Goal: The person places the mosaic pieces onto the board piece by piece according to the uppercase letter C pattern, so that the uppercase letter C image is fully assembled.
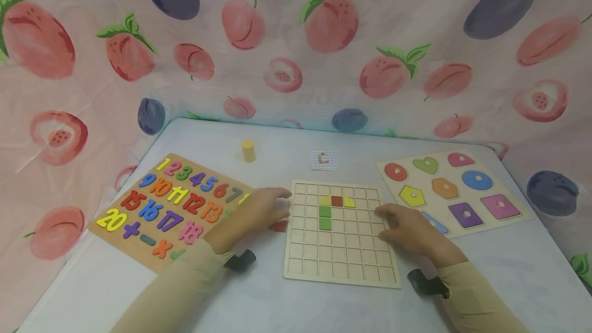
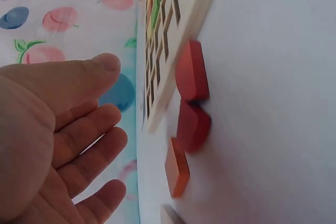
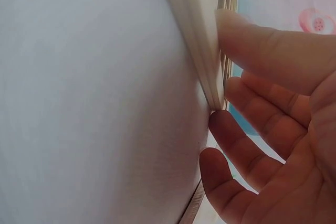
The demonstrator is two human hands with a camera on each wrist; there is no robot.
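Observation:
A wooden grid board [image 1: 339, 251] lies on the table. Along its upper rows sit a red square block [image 1: 337, 201] with a yellow piece [image 1: 349, 202] at its right, another yellow piece at its left, and green blocks [image 1: 325, 224] below. My left hand [image 1: 259, 215] hovers beside the board's left edge, fingers loosely bent and holding nothing. In the left wrist view, two red rounded blocks [image 2: 192, 74] and an orange block [image 2: 177, 169] lie by that edge. My right hand [image 1: 409, 227] touches the board's right edge with thumb and fingertips spread along it.
A number puzzle board [image 1: 139, 240] lies at the left, partly under my left forearm. On the right is a shape puzzle board [image 1: 481, 202] with knobbed pieces. A yellow cylinder [image 1: 248, 151] and a small printed pattern card [image 1: 323, 160] are behind the grid board.

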